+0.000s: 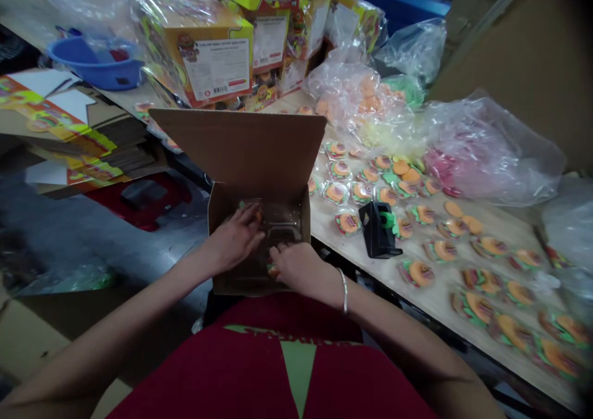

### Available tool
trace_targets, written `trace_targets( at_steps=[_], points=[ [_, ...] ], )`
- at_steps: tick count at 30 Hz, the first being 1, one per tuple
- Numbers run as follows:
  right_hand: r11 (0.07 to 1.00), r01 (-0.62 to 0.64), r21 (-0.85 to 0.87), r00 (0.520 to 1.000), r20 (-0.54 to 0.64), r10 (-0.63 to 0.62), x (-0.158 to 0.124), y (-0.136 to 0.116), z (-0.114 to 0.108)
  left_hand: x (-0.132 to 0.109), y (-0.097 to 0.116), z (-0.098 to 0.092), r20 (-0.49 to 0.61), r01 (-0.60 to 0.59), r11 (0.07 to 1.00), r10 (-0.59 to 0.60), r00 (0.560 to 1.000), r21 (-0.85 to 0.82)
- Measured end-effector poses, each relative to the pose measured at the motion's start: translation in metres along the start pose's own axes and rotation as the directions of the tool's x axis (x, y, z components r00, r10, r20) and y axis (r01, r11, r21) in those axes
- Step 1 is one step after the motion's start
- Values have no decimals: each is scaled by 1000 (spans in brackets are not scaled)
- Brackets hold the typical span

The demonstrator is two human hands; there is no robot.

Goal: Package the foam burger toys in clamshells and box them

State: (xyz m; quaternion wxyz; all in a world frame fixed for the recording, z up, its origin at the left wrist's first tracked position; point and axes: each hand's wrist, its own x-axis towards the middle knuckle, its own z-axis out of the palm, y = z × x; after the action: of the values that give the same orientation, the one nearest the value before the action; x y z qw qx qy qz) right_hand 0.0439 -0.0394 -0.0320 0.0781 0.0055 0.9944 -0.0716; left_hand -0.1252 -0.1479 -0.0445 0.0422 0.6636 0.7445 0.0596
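Note:
An open cardboard box (259,153) rests close to my body, its lid flap raised at the far side. Inside it, my left hand (236,237) lies over a small burger-shaped piece in clear plastic, fingers stretched out. My right hand (301,267) is lower in the box, fingers bent around a burger piece (273,270) that shows at its left edge. Clear plastic packs (283,230) lie between and beyond my hands. On the table (324,221) to the right, several wrapped burger pieces (347,223) are spread out.
A black tape dispenser (380,230) stands on the table. Behind are printed cartons (213,60), a blue basin (97,60) and plastic bags (491,153) of coloured pieces. Flattened printed boxes (60,122) are stacked at left, above a red stool (139,199).

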Motion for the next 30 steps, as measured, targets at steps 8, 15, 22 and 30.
trace_targets(
  at_steps=[8,15,22,30],
  points=[
    [998,-66,9,998,-10,67,-7,-5,15,-41,16,-16,132,27,1000,-25,991,-12],
    [995,-92,25,995,27,91,-4,-8,14,-46,26,10,305,11,988,36,952,-152],
    [994,-98,-48,993,-76,94,-4,-13,25,-61,38,23,160,-7,996,-7,987,84],
    [995,-94,-19,983,-159,89,-6,-7,55,-9,-100,-46,-317,394,405,-909,269,-825]
  ],
)
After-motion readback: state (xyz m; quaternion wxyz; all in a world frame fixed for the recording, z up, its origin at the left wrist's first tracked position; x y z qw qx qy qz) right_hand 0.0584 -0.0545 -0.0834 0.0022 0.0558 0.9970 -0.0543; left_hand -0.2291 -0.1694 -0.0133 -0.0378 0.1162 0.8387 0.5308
